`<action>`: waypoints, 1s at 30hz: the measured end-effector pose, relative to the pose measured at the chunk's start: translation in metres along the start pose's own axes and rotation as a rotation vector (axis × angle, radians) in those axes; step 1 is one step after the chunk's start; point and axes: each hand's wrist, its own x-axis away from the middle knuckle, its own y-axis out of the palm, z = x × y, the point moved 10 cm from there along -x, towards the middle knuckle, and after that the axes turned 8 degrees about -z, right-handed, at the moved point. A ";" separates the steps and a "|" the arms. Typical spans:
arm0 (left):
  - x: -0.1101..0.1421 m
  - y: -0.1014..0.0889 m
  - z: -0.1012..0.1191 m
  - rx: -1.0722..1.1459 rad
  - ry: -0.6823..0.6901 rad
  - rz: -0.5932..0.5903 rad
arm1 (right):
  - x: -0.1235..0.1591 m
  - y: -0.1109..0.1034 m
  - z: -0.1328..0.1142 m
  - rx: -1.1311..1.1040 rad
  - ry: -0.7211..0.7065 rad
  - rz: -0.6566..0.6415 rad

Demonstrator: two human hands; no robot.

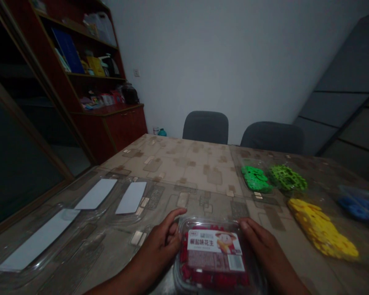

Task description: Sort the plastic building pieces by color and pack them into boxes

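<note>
A clear plastic container (pixel 216 275) with a lid and a printed label sits low in the middle of the view, close to me. Red pieces show through its walls. My left hand (pixel 167 241) grips its left side, index finger stretched along the far corner and the other fingers curled. Against the right side presses my right hand (pixel 261 241), fingertips at the far right corner; its lower fingers are hidden. The container's near edge is cut off by the frame.
Right of me lie clear containers with green pieces (pixel 255 179), light green pieces (pixel 287 178), yellow pieces (pixel 322 229) and blue pieces (pixel 361 207). White cards (pixel 96 194) lie with clear plastic trays at left. Two grey chairs (pixel 206 127) stand behind the patterned table (pixel 184 164).
</note>
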 end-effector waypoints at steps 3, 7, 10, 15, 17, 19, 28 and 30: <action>-0.001 0.001 -0.002 0.024 -0.002 -0.009 | -0.007 0.000 0.012 -0.007 0.011 -0.009; -0.007 0.001 -0.011 0.139 -0.028 0.013 | -0.012 -0.001 0.019 -0.009 0.011 -0.031; -0.014 0.006 -0.020 0.272 -0.070 -0.003 | -0.011 0.000 0.022 -0.085 0.039 -0.025; -0.017 0.008 -0.024 0.354 -0.089 -0.003 | -0.004 0.010 0.027 -0.303 0.138 -0.013; -0.017 0.007 -0.023 0.352 -0.081 0.009 | -0.001 0.012 0.025 -0.361 0.168 0.015; -0.016 0.006 -0.022 0.345 -0.073 0.017 | 0.002 0.009 0.021 -0.381 0.168 0.070; 0.001 0.011 -0.020 0.350 -0.039 0.047 | 0.011 0.015 0.018 -0.498 0.247 0.025; 0.008 0.013 -0.021 0.321 -0.056 0.054 | 0.015 0.019 0.020 -0.534 0.278 0.001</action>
